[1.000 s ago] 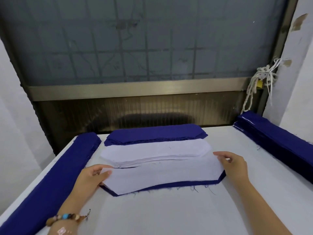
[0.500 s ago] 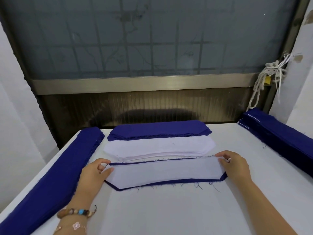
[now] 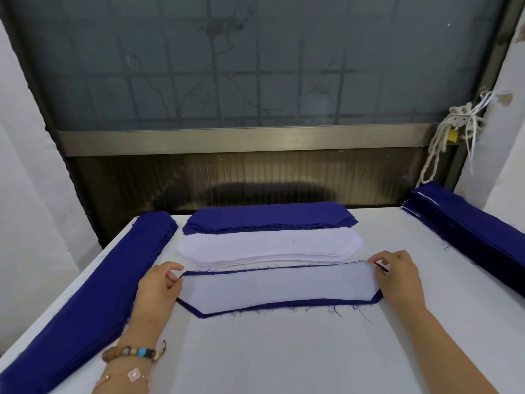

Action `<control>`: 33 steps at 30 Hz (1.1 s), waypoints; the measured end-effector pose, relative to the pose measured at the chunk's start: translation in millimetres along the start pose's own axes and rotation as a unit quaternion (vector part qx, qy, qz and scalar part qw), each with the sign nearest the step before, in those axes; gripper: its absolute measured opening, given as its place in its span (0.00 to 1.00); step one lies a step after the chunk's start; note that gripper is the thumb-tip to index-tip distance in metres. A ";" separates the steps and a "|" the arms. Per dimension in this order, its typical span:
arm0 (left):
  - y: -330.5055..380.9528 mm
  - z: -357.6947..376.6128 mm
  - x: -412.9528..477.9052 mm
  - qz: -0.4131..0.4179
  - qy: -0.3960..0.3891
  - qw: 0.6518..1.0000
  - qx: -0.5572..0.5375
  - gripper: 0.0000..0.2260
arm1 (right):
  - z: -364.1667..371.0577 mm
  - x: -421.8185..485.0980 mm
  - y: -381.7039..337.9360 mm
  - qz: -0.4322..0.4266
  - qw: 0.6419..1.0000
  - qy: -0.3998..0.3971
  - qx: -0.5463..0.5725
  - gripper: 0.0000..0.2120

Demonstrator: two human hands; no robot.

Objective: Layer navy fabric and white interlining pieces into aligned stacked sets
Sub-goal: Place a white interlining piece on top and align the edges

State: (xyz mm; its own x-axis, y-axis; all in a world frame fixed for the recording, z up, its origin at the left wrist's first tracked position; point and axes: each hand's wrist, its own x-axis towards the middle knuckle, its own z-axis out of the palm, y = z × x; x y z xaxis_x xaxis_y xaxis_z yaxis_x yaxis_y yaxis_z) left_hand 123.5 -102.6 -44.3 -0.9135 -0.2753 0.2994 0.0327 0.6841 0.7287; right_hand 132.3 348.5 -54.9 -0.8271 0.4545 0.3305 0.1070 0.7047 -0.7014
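- Head view: you have four stocks of cut cloth on the white table (image 3: 284,356): one long stack of navy strips (image 3: 93,294) along the edge at 9 o'clock, one long navy stack with white layers showing at its end (image 3: 466,226) at 3 o'clock, one pile of navy hexagon-ended fabric pieces (image 3: 270,216) at 12 o'clock, and one pile of white interlining pieces (image 3: 270,244) just in front of it.
- One set lies at the centre, nearest you: a single white interlining piece (image 3: 278,288) on a single navy fabric piece (image 3: 284,305), navy showing as a thin border along the far, near and angled edges.
- Your left hand (image 3: 157,291) sits at the set's 9 o'clock end, thumb and forefinger pinched on the white piece's far corner.
- Your right hand (image 3: 397,277) sits at its 3 o'clock end, fingertips (image 3: 377,258) curled down, nipping the far corner there.
- Two bracelets (image 3: 133,354) circle your left wrist: one beaded, one thin chain.
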 end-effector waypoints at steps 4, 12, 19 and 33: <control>6.4 -2.6 -2.9 0.074 0.025 0.997 0.002 0.11 | -1.7 -4.4 -6.9 -0.050 0.998 0.026 -0.007 0.14; 13.9 8.4 -11.4 0.181 -0.096 0.977 -0.066 0.10 | -2.6 -13.8 -16.7 -0.129 0.989 -0.062 0.025 0.17; 13.5 14.5 -9.4 0.136 -0.091 0.986 -0.035 0.07 | -3.7 -11.7 -20.0 -0.131 0.989 -0.067 -0.024 0.21; 77.4 26.9 21.3 0.165 -0.086 0.962 0.202 0.11 | 12.9 8.2 -84.5 -0.181 0.949 -0.096 -0.241 0.10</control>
State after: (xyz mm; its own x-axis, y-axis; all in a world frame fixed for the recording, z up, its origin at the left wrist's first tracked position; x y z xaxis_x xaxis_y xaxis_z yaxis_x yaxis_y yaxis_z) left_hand 95.7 -37.3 1.9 -0.9355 0.0936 0.3407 0.2036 0.9309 0.3032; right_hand 109.4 285.7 -1.1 -0.9378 0.0601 0.3420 -0.0021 0.9839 -0.1787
